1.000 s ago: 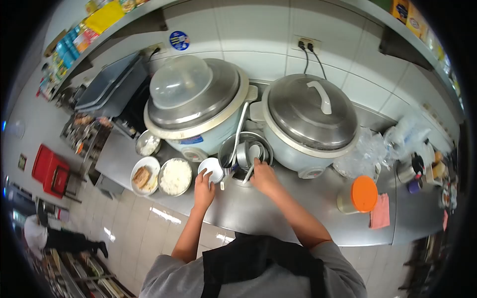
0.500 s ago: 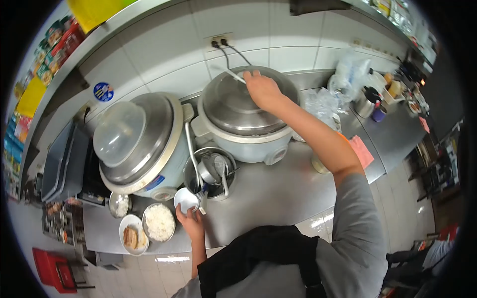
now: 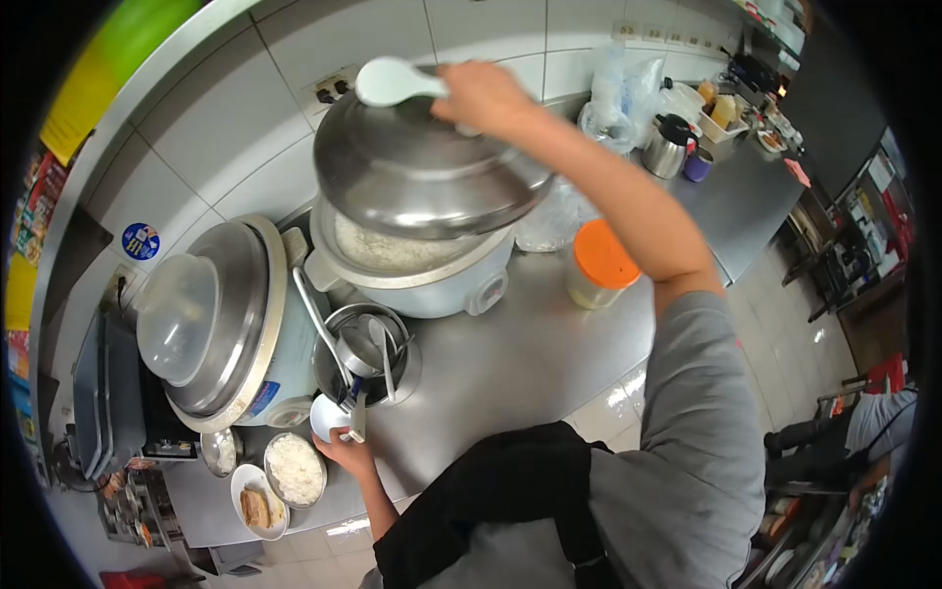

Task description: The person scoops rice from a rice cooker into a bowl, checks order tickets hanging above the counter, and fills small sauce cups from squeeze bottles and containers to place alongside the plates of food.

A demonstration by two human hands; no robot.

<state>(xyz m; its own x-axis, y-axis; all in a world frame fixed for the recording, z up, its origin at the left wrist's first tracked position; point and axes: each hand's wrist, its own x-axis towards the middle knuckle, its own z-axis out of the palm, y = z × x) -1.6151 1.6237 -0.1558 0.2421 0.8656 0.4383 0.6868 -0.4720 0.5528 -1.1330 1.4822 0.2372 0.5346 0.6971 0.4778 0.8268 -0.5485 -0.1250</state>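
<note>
Right hand (image 3: 486,96): above the open rice cooker (image 3: 422,293), fingers curled round a white paddle (image 3: 392,82) and, we think, the handle of the metal lid (image 3: 432,172) too; the hand itself hides most of that grip. Lid is tilted over the open rice cooker, baring part of the rice (image 3: 373,247); we can't tell whether its edge touches the cooker. Handling, our guess: lid stiff, fairly heavy, likely slick with damp underneath and maybe hot at the rim, so we'd hold only the top handle. Paddle looks like light, stiff plastic; we'd grip the handle, not the blade.

Left hand (image 3: 345,452): in front and left of the open rice cooker, fingers grasping a white bowl (image 3: 327,417) at its near side. We judge it light, rigid, smooth enough to slip, possibly breakable; wall plus rim is the hold we'd pick.

Further out: metal pot (image 3: 410,368) of utensils just in front of the open rice cooker, on the table (image 3: 500,363). Closed rice cooker (image 3: 287,363) to its left, clear dome (image 3: 177,319) on top. Rice-filled bowl (image 3: 302,506) and meat dish (image 3: 279,528) well apart from it, front-left. Orange-lidded jar (image 3: 603,260) to its right.
</note>
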